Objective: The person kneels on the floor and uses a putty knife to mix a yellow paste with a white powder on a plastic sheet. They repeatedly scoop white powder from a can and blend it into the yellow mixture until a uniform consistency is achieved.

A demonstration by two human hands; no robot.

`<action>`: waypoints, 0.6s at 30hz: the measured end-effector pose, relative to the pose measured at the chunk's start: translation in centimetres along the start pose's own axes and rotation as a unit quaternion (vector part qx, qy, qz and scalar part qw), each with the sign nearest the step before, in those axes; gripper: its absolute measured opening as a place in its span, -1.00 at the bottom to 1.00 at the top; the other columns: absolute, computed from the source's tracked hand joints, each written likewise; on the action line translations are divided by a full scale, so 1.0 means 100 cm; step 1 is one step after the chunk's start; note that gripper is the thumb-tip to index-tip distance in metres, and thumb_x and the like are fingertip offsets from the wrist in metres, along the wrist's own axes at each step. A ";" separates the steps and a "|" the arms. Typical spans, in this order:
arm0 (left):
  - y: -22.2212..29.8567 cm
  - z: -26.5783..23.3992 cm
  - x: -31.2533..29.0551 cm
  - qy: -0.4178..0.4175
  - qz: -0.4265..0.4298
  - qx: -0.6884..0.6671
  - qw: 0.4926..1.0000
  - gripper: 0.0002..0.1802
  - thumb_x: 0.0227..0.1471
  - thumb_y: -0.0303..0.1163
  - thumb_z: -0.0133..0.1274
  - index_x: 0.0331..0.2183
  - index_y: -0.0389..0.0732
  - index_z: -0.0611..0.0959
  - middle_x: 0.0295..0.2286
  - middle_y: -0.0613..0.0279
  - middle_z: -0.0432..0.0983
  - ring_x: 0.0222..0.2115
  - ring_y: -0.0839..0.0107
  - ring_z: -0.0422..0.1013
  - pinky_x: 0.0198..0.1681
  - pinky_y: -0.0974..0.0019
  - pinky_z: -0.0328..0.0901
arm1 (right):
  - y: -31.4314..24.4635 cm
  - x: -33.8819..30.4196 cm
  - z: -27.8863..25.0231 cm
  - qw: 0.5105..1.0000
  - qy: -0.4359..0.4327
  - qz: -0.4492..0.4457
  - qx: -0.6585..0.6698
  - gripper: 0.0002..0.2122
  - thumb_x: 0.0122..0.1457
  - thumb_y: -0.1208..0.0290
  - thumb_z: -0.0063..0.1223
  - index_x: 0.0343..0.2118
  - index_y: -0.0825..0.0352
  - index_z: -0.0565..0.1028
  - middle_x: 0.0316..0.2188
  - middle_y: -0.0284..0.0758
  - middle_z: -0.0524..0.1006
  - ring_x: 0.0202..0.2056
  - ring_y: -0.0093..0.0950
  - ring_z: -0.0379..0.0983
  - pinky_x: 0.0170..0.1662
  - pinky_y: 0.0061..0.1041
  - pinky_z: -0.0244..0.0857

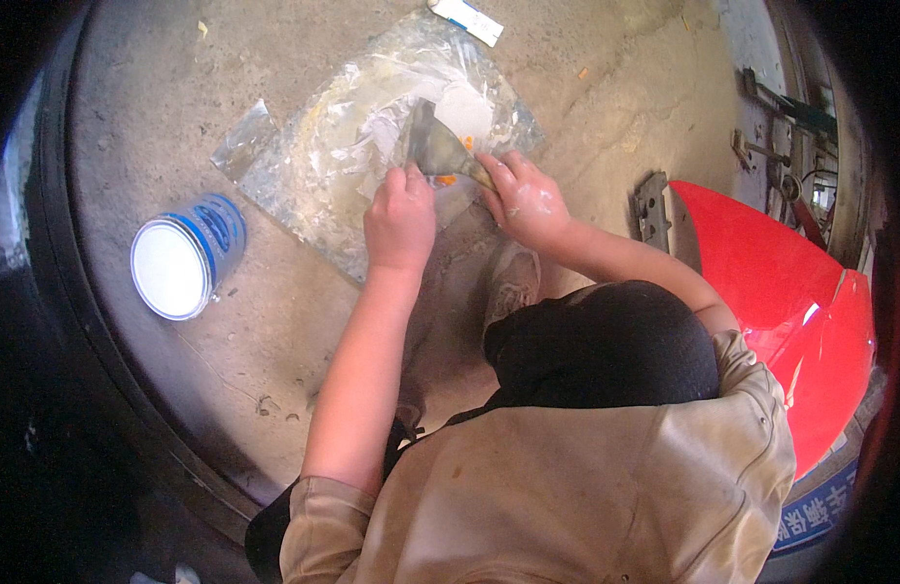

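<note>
My right hand [530, 202], smeared with pale paste, is closed around the handle of a putty knife [440, 144]. The knife's broad, dull blade points up and to the left above a mixing board [318, 127]. Beside the blade's lower left corner, my left hand [401, 219] has its fingers pinched together. What lies between those fingers is hidden. Under the blade the board carries a smeared mound of whitish putty [464, 112], and small orange dabs [446, 180] show near the knife.
A blue and white can [172, 268] lies or stands left of the board. At its far edge is a white tube [469, 21]. To my right are a metal bracket [652, 209], a glossy red panel [790, 292] and a blue sign [820, 506]. My shoe [514, 282] is near the board.
</note>
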State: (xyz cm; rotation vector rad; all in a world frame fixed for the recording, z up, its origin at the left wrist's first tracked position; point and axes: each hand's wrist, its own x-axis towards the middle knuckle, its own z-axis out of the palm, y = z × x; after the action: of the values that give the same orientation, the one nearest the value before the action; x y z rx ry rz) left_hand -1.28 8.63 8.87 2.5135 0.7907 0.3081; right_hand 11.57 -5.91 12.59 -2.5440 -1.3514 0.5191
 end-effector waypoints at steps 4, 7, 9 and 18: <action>-0.008 0.005 -0.001 -0.008 -0.011 0.012 1.000 -0.78 0.07 -0.38 0.07 -0.24 -0.26 0.65 -0.42 0.11 0.46 -0.44 0.11 0.53 -0.42 0.10 0.47 | 0.003 -0.003 -0.002 1.000 0.015 -0.021 -0.002 -0.59 0.17 0.37 0.09 0.09 0.27 0.39 -0.24 -0.15 0.43 -0.23 -0.14 0.48 -0.23 -0.21 0.44; -0.024 0.004 0.000 -0.030 -0.027 0.031 0.999 -0.78 0.09 -0.36 0.06 -0.25 -0.25 0.65 -0.41 0.10 0.47 -0.43 0.10 0.52 -0.42 0.08 0.47 | 0.005 -0.005 -0.008 1.000 0.013 -0.019 -0.013 -0.55 0.17 0.36 0.09 0.14 0.26 0.35 -0.21 -0.15 0.43 -0.21 -0.14 0.48 -0.22 -0.21 0.44; -0.037 0.000 0.000 -0.016 -0.034 0.029 0.999 -0.80 0.09 -0.34 0.08 -0.27 -0.23 0.66 -0.41 0.10 0.48 -0.43 0.09 0.52 -0.41 0.07 0.46 | 0.008 -0.007 -0.015 1.000 -0.003 -0.001 -0.015 -0.52 0.17 0.35 0.10 0.17 0.25 0.33 -0.19 -0.15 0.43 -0.20 -0.14 0.48 -0.21 -0.21 0.44; -0.071 -0.026 -0.005 0.017 -0.255 -0.288 0.923 -0.71 0.18 -0.30 0.12 -0.21 -0.36 0.65 -0.35 0.13 0.60 -0.46 0.38 0.51 -0.33 0.32 0.40 | 0.029 -0.005 -0.017 0.999 0.000 0.043 0.033 -0.49 0.19 0.27 0.12 0.19 0.24 0.34 -0.16 -0.11 0.47 -0.19 -0.08 0.48 -0.16 -0.19 0.43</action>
State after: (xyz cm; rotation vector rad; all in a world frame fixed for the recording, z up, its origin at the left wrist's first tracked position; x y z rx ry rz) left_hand -5.94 14.36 7.44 1.6921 1.1380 0.3398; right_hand 14.17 -8.01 13.26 -2.5572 -1.2087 0.5696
